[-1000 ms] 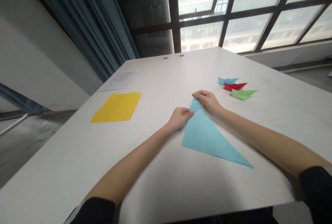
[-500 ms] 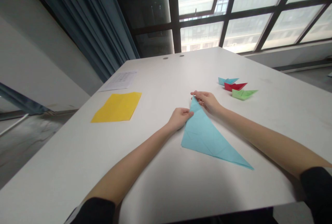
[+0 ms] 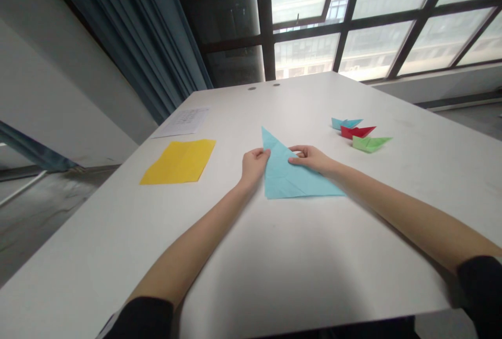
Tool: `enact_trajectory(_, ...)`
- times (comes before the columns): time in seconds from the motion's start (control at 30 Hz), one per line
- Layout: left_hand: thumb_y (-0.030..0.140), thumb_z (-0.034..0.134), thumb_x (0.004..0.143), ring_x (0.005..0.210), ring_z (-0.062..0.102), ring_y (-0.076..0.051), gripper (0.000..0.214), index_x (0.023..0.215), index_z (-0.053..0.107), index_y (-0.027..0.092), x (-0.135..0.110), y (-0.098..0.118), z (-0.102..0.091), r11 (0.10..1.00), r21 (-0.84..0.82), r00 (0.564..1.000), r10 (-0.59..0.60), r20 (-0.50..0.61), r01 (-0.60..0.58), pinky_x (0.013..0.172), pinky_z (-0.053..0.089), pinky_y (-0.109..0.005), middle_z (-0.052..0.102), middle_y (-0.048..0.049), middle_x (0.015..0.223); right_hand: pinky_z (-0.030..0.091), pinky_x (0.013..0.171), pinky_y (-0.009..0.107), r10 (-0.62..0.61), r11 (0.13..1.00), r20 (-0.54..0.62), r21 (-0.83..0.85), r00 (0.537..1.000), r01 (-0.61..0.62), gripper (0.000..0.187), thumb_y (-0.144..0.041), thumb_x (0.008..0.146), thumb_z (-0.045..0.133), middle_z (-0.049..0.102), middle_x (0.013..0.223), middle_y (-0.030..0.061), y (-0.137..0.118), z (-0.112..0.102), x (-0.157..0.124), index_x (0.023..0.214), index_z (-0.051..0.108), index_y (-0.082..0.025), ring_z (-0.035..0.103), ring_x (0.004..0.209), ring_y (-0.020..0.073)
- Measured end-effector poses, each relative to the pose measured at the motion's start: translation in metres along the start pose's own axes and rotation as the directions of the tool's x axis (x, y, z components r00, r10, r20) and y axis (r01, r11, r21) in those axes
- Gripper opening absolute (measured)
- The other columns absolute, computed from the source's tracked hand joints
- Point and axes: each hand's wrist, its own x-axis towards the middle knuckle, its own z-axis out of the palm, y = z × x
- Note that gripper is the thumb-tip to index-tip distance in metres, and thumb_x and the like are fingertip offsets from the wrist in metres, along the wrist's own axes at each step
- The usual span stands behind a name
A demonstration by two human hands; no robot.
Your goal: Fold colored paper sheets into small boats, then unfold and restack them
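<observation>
Tapering to a far tip, the folded light-blue paper [image 3: 283, 178], likely light and easily creased, is best held by edges: left hand [image 3: 254, 165] pinching its left one, right hand [image 3: 311, 159] its sloping one. It lies on the white table [image 3: 251, 255], left of three paper boats [image 3: 356, 132].

1 head-worn camera looks forward and down across the table [image 3: 243, 255].

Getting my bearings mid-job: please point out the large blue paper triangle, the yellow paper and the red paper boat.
Blue paper triangle [image 3: 281, 179]: head view, on its lower face.
Yellow paper [image 3: 179, 162]: head view, middle of the sheet.
Red paper boat [image 3: 356, 132]: head view, on its side.
</observation>
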Motion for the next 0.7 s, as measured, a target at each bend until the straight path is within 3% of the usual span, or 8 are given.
enact_trajectory(0.07,0.035,0.061,0.066,0.049,0.050,-0.010,0.022,0.066,0.063,0.013,0.005,0.001,-0.005,0.998,-0.046,0.999,-0.032,-0.028,0.031,0.047,0.036,-0.019,0.056,0.0008,0.052,0.045,0.044,0.021,-0.051,0.996,-0.030,-0.072,0.998,0.049,0.049,-0.028,0.062,0.072,0.065,0.060,-0.0035,0.001,-0.002,0.001,0.108,0.054,-0.021,0.056,0.046,0.0108)
enact_trajectory(0.17,0.037,0.062,0.066,0.043,0.046,-0.007,0.025,0.072,0.062,0.013,0.007,0.006,-0.009,0.973,-0.201,0.994,-0.112,0.014,0.112,0.043,0.033,-0.018,0.054,0.0019,0.051,0.043,0.041,0.019,-0.116,0.989,-0.105,-0.108,0.988,0.104,0.052,-0.026,0.065,0.070,0.063,0.056,-0.0055,0.002,-0.004,0.003,0.113,0.050,-0.023,0.054,0.042,0.0097)
enact_trajectory(0.37,0.029,0.068,0.061,0.047,0.049,-0.005,0.022,0.075,0.065,0.012,0.004,0.011,-0.012,0.914,-0.349,0.974,-0.162,0.157,0.208,0.045,0.036,-0.016,0.059,-0.0002,0.056,0.052,0.053,0.026,-0.076,0.988,-0.264,0.110,0.962,0.108,0.043,-0.021,0.070,0.066,0.067,0.063,-0.0014,0.003,-0.008,0.007,0.110,0.051,-0.021,0.063,0.054,0.0141)
enact_trajectory(0.6,0.023,0.067,0.063,0.056,0.055,-0.008,0.020,0.079,0.065,0.012,0.002,0.009,-0.014,0.867,-0.421,0.945,-0.150,0.292,0.268,0.054,0.044,-0.020,0.064,-0.0022,0.065,0.054,0.065,0.032,-0.016,0.964,-0.259,0.253,0.966,0.084,0.042,-0.020,0.069,0.067,0.069,0.073,0.0017,0.005,-0.010,0.010,0.108,0.053,-0.021,0.064,0.062,0.0158)
enact_trajectory(0.7,0.016,0.064,0.064,0.053,0.055,-0.007,0.018,0.082,0.065,0.011,-0.001,0.012,-0.014,0.871,-0.405,0.938,-0.157,0.310,0.280,0.054,0.045,-0.019,0.063,-0.0016,0.063,0.053,0.067,0.033,-0.027,0.971,-0.242,0.223,0.970,0.082,0.048,-0.023,0.069,0.067,0.069,0.078,0.0030,0.007,-0.010,0.012,0.114,0.050,-0.021,0.064,0.064,0.0159)
